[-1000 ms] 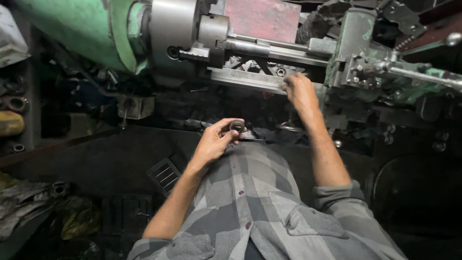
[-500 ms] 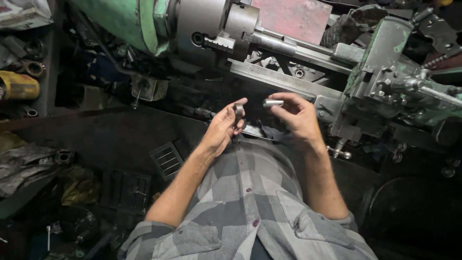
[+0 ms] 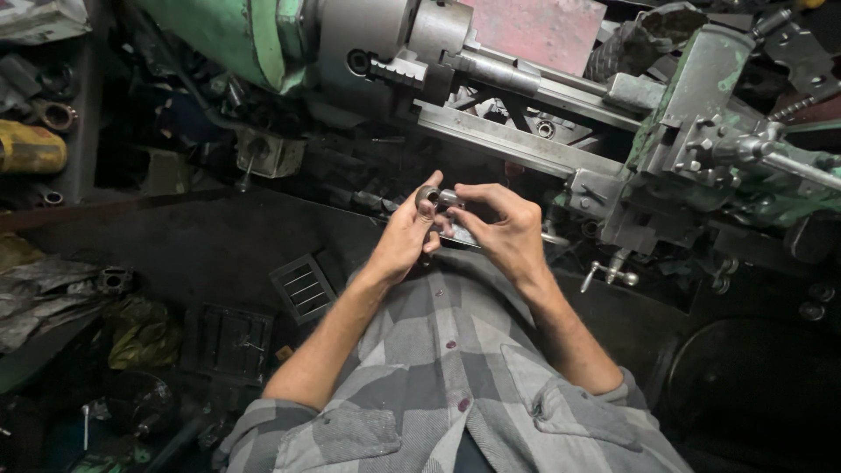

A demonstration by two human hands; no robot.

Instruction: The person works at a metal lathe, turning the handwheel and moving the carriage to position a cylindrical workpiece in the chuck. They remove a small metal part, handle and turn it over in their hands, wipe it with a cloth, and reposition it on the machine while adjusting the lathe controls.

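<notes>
The left hand (image 3: 405, 236) pinches a small dark metal ring (image 3: 427, 196) at its fingertips, held up in front of the chest. The right hand (image 3: 504, 229) meets it from the other side, fingers curled around a short grey pin (image 3: 449, 199) whose tip touches the ring, possibly entering its bore. Both hover just below the lathe bed (image 3: 517, 144), near the chuck (image 3: 385, 44).

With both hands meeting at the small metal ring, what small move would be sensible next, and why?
Probably push the short grey metal pin further into the small dark metal ring. The left hand pinches the ring, the right hand holds the pin at its opening, and the two parts look aligned.
</notes>
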